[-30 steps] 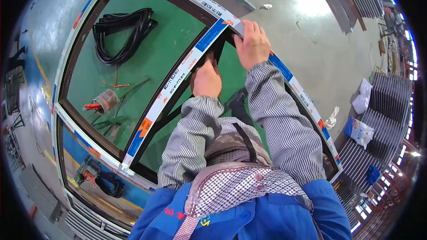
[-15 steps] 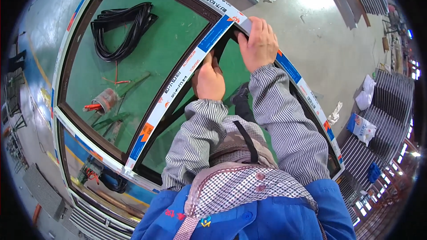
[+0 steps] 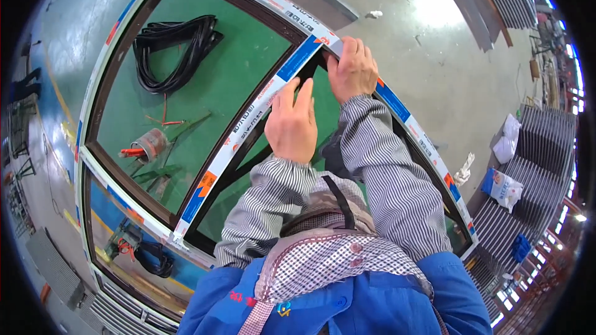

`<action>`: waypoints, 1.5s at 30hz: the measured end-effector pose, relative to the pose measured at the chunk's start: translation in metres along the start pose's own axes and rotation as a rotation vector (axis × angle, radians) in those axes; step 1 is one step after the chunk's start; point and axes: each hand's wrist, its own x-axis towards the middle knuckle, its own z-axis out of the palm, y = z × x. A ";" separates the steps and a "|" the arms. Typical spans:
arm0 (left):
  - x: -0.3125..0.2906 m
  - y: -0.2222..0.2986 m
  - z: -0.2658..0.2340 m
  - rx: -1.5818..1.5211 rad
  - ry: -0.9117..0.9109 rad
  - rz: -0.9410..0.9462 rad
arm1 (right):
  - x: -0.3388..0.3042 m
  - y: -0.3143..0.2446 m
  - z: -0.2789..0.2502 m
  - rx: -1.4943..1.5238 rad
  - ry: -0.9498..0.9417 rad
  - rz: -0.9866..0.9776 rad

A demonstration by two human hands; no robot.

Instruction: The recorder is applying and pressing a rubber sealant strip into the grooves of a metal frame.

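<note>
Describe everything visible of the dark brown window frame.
The large dark brown window frame, apparently metal, lies roughly flat, its upper faces covered in white, blue and orange film. It has several openings. The right hand grips its outer bar beside a junction; the left hand is at a dividing bar, contact unclear.

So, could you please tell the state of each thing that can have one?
Dark-brown metal frame: upper faces covered with white, blue and orange film
Right hand: closed over the frame's outer rail
Left hand: open, fingers extended at the divider bar; contact unclear
Black, glossy coil of strip: bundled in loops
Round grey-red container: something red at its edge
Blue-and-white plastic bag: lying on stacked grey profiles
White plastic bag: crumpled
</note>
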 end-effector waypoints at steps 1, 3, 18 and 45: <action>0.006 0.004 -0.007 0.003 -0.039 -0.013 | -0.001 0.001 0.002 0.000 0.003 -0.008; 0.030 0.005 -0.006 0.149 0.027 0.050 | -0.003 0.004 0.000 0.004 0.021 -0.017; 0.073 -0.005 0.046 0.338 -0.074 -0.104 | -0.001 -0.003 0.004 0.023 0.013 0.053; 0.028 -0.055 -0.089 0.099 0.338 -0.481 | -0.009 0.031 -0.024 0.454 -0.237 -0.242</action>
